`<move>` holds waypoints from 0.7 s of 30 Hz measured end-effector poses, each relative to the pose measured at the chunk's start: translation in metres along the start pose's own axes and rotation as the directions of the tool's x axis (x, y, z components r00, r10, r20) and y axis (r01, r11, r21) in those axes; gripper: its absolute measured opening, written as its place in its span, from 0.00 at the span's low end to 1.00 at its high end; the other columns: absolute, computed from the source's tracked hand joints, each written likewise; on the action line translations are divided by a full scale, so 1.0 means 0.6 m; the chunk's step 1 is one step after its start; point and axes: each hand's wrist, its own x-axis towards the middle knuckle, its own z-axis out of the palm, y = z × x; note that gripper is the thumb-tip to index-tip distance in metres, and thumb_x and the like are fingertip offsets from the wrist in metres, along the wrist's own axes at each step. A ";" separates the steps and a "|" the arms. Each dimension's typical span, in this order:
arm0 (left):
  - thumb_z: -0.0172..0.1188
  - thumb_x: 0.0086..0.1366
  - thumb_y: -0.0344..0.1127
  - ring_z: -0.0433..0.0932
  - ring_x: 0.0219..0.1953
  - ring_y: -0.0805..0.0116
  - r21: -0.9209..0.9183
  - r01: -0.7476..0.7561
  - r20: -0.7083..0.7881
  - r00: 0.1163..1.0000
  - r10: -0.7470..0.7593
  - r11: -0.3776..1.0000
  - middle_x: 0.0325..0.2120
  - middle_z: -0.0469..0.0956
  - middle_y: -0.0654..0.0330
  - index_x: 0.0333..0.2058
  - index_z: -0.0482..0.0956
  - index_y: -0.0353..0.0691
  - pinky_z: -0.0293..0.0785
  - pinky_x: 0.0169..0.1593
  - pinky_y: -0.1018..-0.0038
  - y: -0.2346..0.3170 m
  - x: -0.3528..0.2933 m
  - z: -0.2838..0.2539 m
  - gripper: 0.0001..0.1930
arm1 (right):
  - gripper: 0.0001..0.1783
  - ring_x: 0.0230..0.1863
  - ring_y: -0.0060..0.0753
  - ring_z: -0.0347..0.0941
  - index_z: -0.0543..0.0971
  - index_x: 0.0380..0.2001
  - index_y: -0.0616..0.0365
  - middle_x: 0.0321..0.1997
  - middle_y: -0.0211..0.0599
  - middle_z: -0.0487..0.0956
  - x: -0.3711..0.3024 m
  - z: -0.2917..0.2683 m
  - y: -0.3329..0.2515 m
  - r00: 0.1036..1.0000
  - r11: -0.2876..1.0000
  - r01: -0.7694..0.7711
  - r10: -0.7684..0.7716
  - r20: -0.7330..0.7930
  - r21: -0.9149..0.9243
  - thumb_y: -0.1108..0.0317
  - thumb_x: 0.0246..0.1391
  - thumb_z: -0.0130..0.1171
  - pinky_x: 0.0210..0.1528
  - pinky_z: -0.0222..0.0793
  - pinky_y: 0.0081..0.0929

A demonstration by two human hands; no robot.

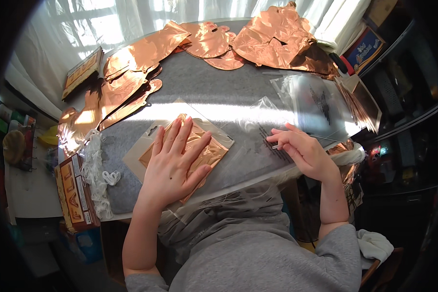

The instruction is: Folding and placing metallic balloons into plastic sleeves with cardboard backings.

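Note:
My left hand (173, 165) lies flat with its fingers stretched out on a folded copper-coloured foil balloon (213, 146). Under the foil is a clear plastic sleeve with a pale card panel (137, 156), turned at a slant. To the right, my right hand (301, 151) hovers low over a clear plastic bag (265, 114) with dark print. Its thumb and fingertips come together in a pinch; a tiny light bit shows there, too small to name. Both hands are close to the table's near edge.
Flat copper foil balloons (277, 36) line the far and left sides of the grey-covered table (194, 82). More clear bags (316, 100) and a stack of cards (362, 104) lie at right. White string (96, 175) and a printed box (75, 194) sit at left.

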 end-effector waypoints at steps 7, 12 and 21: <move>0.57 0.69 0.60 0.51 0.80 0.47 -0.025 0.033 0.033 0.999 -0.032 0.999 0.77 0.57 0.47 0.71 0.73 0.57 0.39 0.80 0.48 0.002 0.008 -0.008 0.34 | 0.08 0.71 0.50 0.73 0.75 0.41 0.57 0.59 0.46 0.84 -0.010 0.011 0.021 0.999 0.997 0.023 -0.020 -0.045 0.079 0.81 0.68 0.49 0.80 0.51 0.51; 0.56 0.69 0.60 0.51 0.80 0.46 -0.042 0.042 0.043 0.998 -0.041 0.998 0.76 0.58 0.46 0.70 0.75 0.56 0.39 0.80 0.48 0.000 0.010 -0.009 0.33 | 0.09 0.73 0.49 0.71 0.75 0.41 0.56 0.61 0.47 0.83 -0.004 0.011 0.028 0.999 0.997 0.030 -0.028 -0.025 0.071 0.82 0.67 0.49 0.80 0.51 0.50; 0.56 0.72 0.61 0.53 0.79 0.46 -0.004 0.026 0.048 0.999 -0.026 1.000 0.77 0.58 0.46 0.71 0.73 0.61 0.41 0.80 0.48 0.001 0.010 -0.009 0.32 | 0.10 0.53 0.43 0.79 0.86 0.37 0.58 0.49 0.37 0.82 -0.008 0.039 0.003 0.970 0.976 0.166 -0.187 -0.156 -0.138 0.81 0.50 0.69 0.60 0.72 0.39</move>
